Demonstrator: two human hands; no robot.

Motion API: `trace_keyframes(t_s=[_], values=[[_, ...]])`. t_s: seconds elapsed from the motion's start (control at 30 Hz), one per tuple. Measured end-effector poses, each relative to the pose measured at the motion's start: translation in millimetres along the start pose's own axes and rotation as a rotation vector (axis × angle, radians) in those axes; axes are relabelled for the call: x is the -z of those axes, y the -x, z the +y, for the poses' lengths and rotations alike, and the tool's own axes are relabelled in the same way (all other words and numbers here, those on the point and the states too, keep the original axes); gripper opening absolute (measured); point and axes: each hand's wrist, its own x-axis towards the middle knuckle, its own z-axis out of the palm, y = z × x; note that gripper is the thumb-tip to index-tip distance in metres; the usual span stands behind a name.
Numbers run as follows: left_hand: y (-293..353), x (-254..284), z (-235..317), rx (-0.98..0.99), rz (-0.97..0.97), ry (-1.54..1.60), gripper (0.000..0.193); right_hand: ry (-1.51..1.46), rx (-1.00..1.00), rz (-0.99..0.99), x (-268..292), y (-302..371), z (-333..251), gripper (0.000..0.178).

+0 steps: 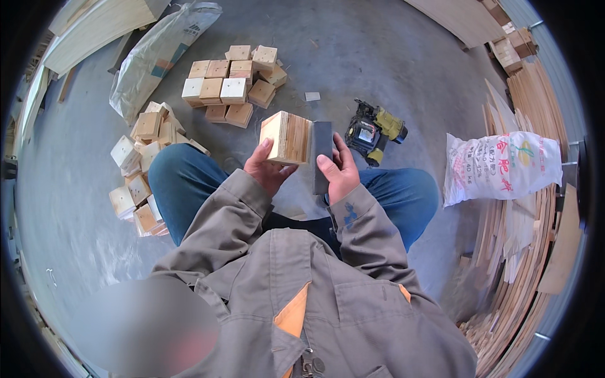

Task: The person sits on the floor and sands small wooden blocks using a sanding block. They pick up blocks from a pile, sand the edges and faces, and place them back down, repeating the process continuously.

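Note:
In front of my knees, my left hand [270, 168] grips a layered plywood block [287, 138], its thumb on the pale face and its fingers beneath. My right hand [341, 167] is closed round a dark grey sanding block [322, 151], thumb on the near side and fingers behind. The grey block stands upright against, or very close to, the plywood block's right side; I cannot tell whether they touch. Beyond my right knee a yellow-and-black cordless power tool [376, 131] lies on the floor.
Stacked wooden blocks [222, 85] sit ahead, with another heap [144, 157] beside my left knee. A white plastic sack [154, 60] lies at the far left. To the right, a printed white bag [504, 165] rests on long wood strips [526, 236]. A small pale scrap [312, 96] is on the concrete floor.

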Motion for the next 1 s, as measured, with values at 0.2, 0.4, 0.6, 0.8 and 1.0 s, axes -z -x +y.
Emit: trace_keyframes(t_s=[0.2,0.4,0.6,0.8,1.0], values=[[-6,-11,-4,-0.097,0.004,0.174,0.072,0.742,0.501,-0.035,-3,10,0,0.079],[-5,-13,1,0.01,-0.124,0.212,0.069,1.011,0.77,-0.063,-11,26,-19,0.075],[-8,-12,2,-0.042,-0.046,0.188,0.07,1.089,0.756,-0.1,-19,12,-18,0.07],[-4,-15,-2,0.055,0.095,0.164,0.063,1.069,0.459,0.019,6,-59,-9,0.069],[-11,-5,1,-0.019,0.128,0.287,0.06,1.097,0.64,-0.142,-7,-3,-3,0.068]])
